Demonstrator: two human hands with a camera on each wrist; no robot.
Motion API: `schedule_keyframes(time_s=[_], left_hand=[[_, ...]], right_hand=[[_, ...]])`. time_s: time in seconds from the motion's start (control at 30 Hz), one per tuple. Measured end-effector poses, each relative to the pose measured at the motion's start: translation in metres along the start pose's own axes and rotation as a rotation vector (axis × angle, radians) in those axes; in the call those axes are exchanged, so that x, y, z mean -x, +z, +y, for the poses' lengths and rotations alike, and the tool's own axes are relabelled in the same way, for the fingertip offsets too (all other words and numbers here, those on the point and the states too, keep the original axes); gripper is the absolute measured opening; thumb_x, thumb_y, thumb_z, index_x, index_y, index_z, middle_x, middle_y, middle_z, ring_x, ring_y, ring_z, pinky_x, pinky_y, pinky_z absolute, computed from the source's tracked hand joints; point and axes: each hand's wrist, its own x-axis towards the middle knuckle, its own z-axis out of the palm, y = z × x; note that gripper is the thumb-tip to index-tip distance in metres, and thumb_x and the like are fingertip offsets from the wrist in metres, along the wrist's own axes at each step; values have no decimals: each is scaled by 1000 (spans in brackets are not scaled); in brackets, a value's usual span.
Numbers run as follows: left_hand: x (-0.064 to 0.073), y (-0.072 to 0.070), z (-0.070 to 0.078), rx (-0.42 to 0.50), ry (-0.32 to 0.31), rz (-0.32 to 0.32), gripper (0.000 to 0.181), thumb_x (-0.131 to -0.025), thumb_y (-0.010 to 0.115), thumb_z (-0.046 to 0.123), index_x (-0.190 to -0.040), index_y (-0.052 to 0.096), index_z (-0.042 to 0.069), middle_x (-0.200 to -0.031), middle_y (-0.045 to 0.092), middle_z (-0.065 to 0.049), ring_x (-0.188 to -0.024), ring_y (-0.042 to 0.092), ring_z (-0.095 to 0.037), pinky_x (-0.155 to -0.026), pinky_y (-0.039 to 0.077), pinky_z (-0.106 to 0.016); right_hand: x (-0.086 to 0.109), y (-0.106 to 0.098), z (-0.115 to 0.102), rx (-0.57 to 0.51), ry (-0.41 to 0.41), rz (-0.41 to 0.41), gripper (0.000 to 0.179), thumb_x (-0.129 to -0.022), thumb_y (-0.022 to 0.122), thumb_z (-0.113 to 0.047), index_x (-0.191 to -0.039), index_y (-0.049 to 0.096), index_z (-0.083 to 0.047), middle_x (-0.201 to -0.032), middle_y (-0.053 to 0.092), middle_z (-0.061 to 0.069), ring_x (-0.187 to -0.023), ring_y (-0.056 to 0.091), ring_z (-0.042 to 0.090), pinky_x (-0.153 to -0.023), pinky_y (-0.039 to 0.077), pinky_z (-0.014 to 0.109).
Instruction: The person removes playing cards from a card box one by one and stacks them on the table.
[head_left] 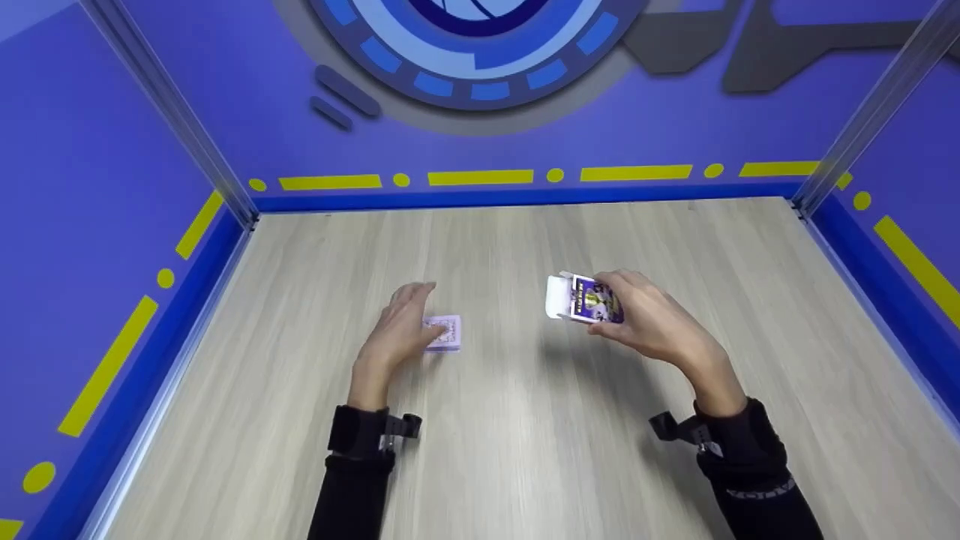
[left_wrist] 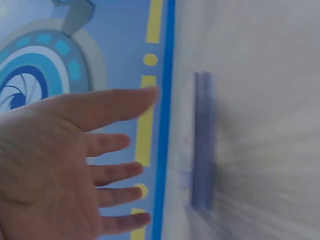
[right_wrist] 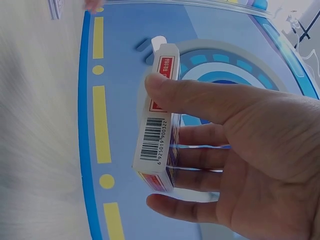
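Observation:
A deck of playing cards point(head_left: 448, 334) lies stacked on the table, its patterned pink-and-white back facing up. Over the deck's left side hovers my left hand point(head_left: 397, 330), its fingers spread and the thumb overlapping the cards in the head view. The left wrist view shows the blurred edge of the deck point(left_wrist: 203, 142) beyond the fingertips, nothing in the palm. My right hand point(head_left: 656, 315) holds a printed card box point(head_left: 592, 300) above the table, thumb on its narrow barcode side and fingers behind. The box's white flap point(head_left: 557, 296) stands open, pointing left.
The wood-grain table point(head_left: 480, 450) is bordered by blue panels with yellow dashes point(head_left: 480, 178) at the back and both sides. Metal posts point(head_left: 180, 112) rise at the back corners.

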Motion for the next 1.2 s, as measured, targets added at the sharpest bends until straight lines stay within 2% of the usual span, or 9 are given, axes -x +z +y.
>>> schedule_keyframes(time_s=[0.13, 0.2, 0.3, 0.4, 0.5, 0.7, 0.83, 0.97, 1.2], left_hand=[[3, 1, 35, 103, 182, 257, 41, -98, 70, 13, -138, 61, 5, -136, 60, -11, -130, 54, -27, -109, 45, -42], [5, 6, 55, 173, 286, 339, 29, -98, 69, 8, -126, 66, 3, -122, 66, -9, -116, 62, -24, -98, 52, -39], [10, 15, 80, 303, 403, 383, 17, -96, 68, 3, -114, 69, 1, -106, 70, -8, -96, 66, -19, -81, 58, -34], [14, 25, 97, 432, 445, 369, 12, -96, 68, -1, -107, 70, -1, -98, 71, -7, -85, 66, -16, -71, 58, -30], [18, 34, 106, 517, 434, 339, 9, -95, 68, -2, -104, 70, -1, -93, 71, -6, -80, 65, -13, -67, 56, -27], [19, 49, 113, 580, 363, 289, 12, -94, 68, -3, -106, 67, -2, -91, 68, -7, -78, 63, -12, -66, 55, -24], [17, 56, 111, 590, 291, 274, 18, -93, 69, -3, -109, 62, -1, -94, 66, -8, -80, 62, -13, -68, 55, -23], [16, 60, 109, 582, 240, 225, 26, -94, 71, 2, -115, 55, 1, -97, 63, -7, -82, 60, -13, -70, 54, -23], [17, 61, 108, 590, 209, 194, 32, -93, 73, 1, -118, 51, 0, -97, 63, -8, -83, 60, -14, -74, 55, -25]], right_hand=[[-1, 2, -1, 5, 5, -1, 72, -80, 91, -20, -137, 56, 5, -128, 61, 22, -109, 60, 33, -90, 53, 48], [-1, 3, -3, 8, 9, 0, 72, -80, 91, -20, -137, 56, 5, -129, 61, 22, -111, 59, 34, -92, 53, 48], [0, 6, -6, 21, 2, 6, 71, -79, 91, -19, -137, 57, 5, -129, 60, 22, -112, 59, 33, -90, 53, 48], [1, 9, -11, 43, -29, 13, 71, -79, 92, -19, -136, 57, 5, -129, 60, 21, -112, 59, 33, -89, 55, 47], [0, 12, -18, 66, -73, 26, 72, -78, 92, -18, -136, 58, 5, -130, 60, 21, -114, 59, 34, -91, 55, 47], [-4, 19, -32, 94, -148, 44, 71, -76, 93, -16, -135, 59, 5, -128, 62, 19, -117, 59, 33, -95, 54, 45], [-4, 22, -37, 109, -170, 48, 72, -75, 95, -17, -133, 60, 4, -127, 62, 18, -115, 59, 32, -94, 54, 44], [-4, 25, -39, 130, -199, 42, 71, -74, 95, -19, -132, 60, 3, -125, 63, 17, -114, 60, 32, -93, 54, 44], [-4, 25, -40, 142, -221, 38, 70, -74, 95, -20, -131, 61, 2, -123, 63, 15, -110, 61, 31, -91, 54, 44]])
